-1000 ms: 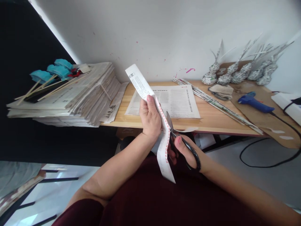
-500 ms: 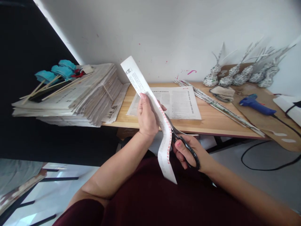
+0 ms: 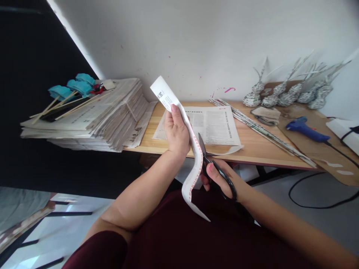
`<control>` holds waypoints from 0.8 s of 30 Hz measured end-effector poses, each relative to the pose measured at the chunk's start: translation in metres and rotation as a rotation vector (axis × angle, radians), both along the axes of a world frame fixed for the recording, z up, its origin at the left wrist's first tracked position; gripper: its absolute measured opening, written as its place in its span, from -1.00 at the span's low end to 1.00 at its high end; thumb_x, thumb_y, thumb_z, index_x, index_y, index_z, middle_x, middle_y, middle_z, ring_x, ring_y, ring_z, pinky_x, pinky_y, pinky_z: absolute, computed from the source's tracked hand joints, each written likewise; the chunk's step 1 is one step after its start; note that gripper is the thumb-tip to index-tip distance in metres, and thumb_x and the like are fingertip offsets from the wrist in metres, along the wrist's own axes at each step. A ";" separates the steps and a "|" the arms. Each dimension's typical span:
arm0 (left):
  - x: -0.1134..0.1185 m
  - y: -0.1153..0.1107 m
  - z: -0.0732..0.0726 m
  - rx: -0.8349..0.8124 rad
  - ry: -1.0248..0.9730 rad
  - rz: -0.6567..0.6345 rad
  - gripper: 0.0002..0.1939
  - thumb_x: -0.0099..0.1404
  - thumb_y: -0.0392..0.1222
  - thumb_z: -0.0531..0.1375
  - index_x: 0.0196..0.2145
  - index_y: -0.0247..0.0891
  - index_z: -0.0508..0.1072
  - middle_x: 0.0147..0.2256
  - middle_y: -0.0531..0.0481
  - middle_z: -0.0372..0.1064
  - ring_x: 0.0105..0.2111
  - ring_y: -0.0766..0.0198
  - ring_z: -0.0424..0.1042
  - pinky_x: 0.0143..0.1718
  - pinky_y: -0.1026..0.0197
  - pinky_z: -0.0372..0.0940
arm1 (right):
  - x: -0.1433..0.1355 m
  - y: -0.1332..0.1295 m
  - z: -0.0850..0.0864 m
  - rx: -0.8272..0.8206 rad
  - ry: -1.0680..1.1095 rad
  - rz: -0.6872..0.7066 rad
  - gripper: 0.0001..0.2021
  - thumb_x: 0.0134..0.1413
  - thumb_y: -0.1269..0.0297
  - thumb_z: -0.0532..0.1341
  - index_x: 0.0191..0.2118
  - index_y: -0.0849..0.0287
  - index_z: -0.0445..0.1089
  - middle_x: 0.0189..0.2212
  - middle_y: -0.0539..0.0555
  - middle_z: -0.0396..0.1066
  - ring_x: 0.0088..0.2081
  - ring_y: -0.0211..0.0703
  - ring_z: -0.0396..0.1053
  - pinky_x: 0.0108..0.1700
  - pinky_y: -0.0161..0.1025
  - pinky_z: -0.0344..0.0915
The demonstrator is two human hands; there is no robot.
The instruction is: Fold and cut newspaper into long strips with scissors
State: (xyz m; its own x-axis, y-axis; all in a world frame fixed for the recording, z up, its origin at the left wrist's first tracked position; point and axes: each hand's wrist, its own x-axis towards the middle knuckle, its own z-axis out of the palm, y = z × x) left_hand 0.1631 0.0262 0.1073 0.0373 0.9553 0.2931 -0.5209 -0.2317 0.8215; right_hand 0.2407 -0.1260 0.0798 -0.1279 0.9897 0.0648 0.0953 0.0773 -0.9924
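Note:
My left hand (image 3: 178,132) pinches a long strip of newspaper (image 3: 198,164) near its upper end, thumb on top. The strip bends and curls down toward my lap, with red print along its right edge. My right hand (image 3: 221,177) has its fingers in the black-handled scissors (image 3: 206,157). Their blades are parted and point up, just right of the strip. A thin white paper offcut (image 3: 231,150) lies by the blades at the table's front edge. Behind my hands a newspaper sheet (image 3: 218,127) rests flat on the wooden table (image 3: 151,136).
On the left stands a tall newspaper stack (image 3: 117,116), topped with blue objects (image 3: 80,87) and thin sticks. To the right lie rolled paper rods (image 3: 263,132), a folded cloth (image 3: 266,115) and a blue glue gun (image 3: 307,129) on cardboard. Several woven paper gourd shapes (image 3: 276,95) stand behind.
The strip has turned and curled more, its lower end swinging edge-on. The scissors' blades have parted, and a thin offcut now shows beside them. My left hand has shifted slightly right.

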 end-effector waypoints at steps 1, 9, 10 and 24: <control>0.000 -0.001 -0.001 0.028 -0.020 -0.007 -0.57 0.43 0.24 0.05 -0.41 -0.12 0.15 -0.59 0.18 0.03 -0.65 0.39 0.03 -0.64 0.26 0.03 | 0.000 0.001 0.001 0.009 -0.009 0.000 -0.45 0.26 -0.34 0.02 -0.36 0.11 0.22 -0.53 -0.03 0.28 -0.51 -0.25 0.32 -0.44 -0.26 0.30; -0.003 0.003 -0.009 0.130 0.097 0.094 -0.57 0.46 0.24 0.00 -0.40 -0.13 0.13 -0.54 0.12 0.08 -0.55 0.34 0.13 -0.52 0.22 0.17 | -0.005 0.001 -0.012 0.025 0.100 -0.008 -0.40 0.25 -0.37 0.00 -0.43 0.14 0.21 -0.57 -0.07 0.23 -0.60 -0.35 0.25 -0.54 -0.34 0.21; -0.003 0.003 -0.009 0.128 0.098 0.095 -0.57 0.46 0.24 0.00 -0.40 -0.13 0.13 -0.54 0.13 0.07 -0.55 0.34 0.12 -0.53 0.22 0.17 | -0.006 0.000 -0.014 0.006 0.128 -0.025 -0.40 0.24 -0.36 0.03 -0.44 0.14 0.20 -0.59 -0.09 0.21 -0.63 -0.37 0.22 -0.58 -0.36 0.19; 0.000 -0.019 -0.010 0.068 0.175 0.070 -0.56 0.45 0.24 0.01 -0.30 -0.19 0.33 -0.47 0.00 0.28 -0.40 0.25 0.37 -0.43 0.21 0.36 | -0.006 0.003 -0.007 0.003 0.093 -0.017 -0.37 0.25 -0.38 -0.01 -0.45 0.16 0.25 -0.58 -0.04 0.28 -0.59 -0.32 0.33 -0.52 -0.34 0.24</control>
